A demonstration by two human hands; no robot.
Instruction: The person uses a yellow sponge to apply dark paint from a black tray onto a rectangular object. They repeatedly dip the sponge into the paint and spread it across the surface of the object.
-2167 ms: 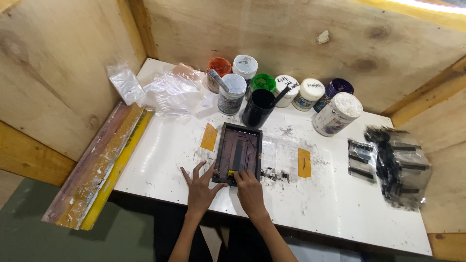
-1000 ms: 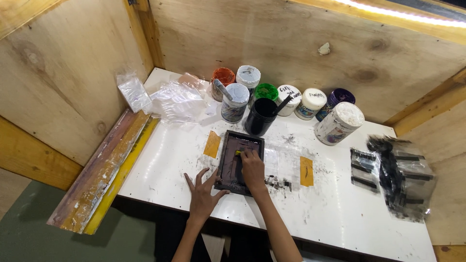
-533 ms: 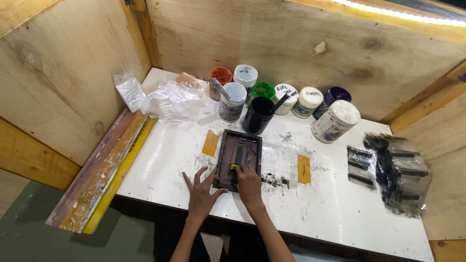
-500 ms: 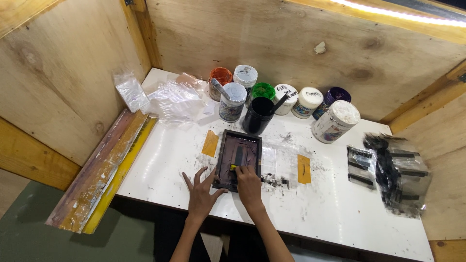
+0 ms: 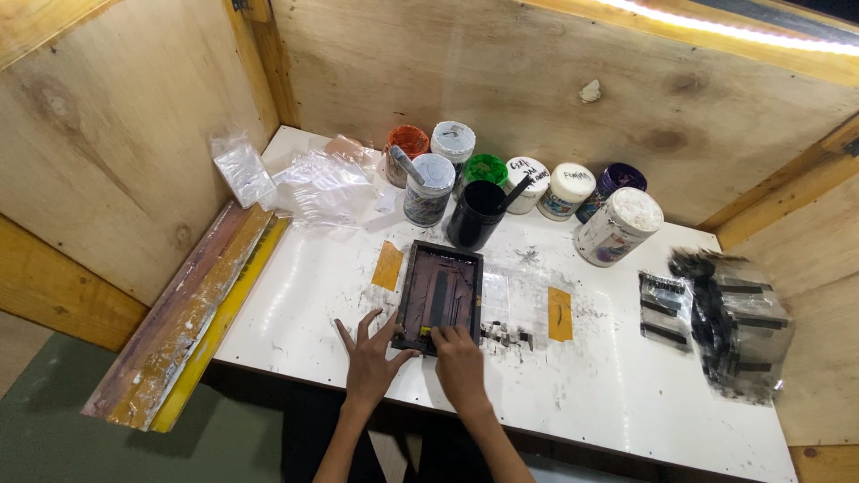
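Two hands rest at the near edge of the small dark printing frame point(image 5: 438, 291), which lies flat on the white desk point(image 5: 608, 394). The left hand point(image 5: 369, 356) has its fingers spread wide beside the frame; the right hand point(image 5: 458, 362) has its fingers curled on a small yellow piece point(image 5: 426, 332).

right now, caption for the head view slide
Left hand steadies a small dark frame while right hand works its near edge.

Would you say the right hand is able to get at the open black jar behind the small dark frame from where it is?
Probably yes: the right hand rests at the dark frame, and the black jar stands just beyond it, nothing between.
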